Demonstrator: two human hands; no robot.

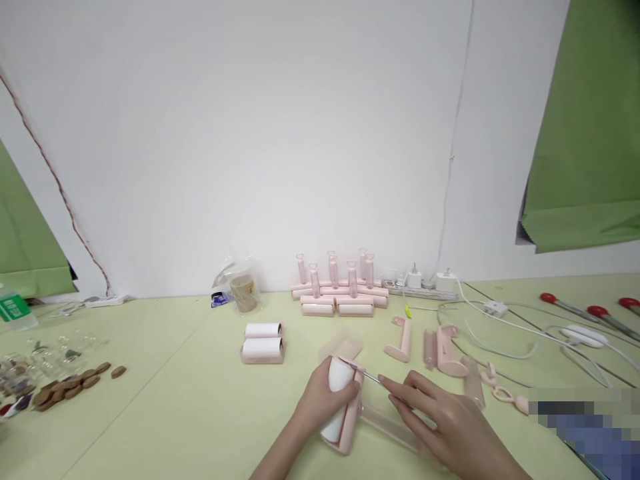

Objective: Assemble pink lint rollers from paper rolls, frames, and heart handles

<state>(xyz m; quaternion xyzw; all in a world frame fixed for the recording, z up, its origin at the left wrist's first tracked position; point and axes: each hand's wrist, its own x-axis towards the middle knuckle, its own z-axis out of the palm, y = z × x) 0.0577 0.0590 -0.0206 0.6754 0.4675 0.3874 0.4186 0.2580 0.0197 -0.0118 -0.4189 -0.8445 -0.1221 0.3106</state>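
Note:
My left hand (320,397) is closed around a pink lint roller (345,423) with a white sticky roll, held tilted above the table. The roller's translucent pink handle (390,427) slants down to the right, partly behind my right hand. My right hand (435,413) pinches a thin metal tool (371,377) that looks like a screwdriver; its tip meets the roller's upper end. Most of the tool is hidden by my fingers. Behind my left hand lies a translucent pink cover (341,345). Two white rolls (263,347) in pink covers sit to the left.
Several pink lint rollers (353,307) stand handle-up by the wall. Pink frames (400,340), clear handle tubes (473,383) and cables (505,353) lie to the right, with red-ended tools (597,311) beyond. A bagged cup (244,293) and brown oval pieces (75,383) are leftward.

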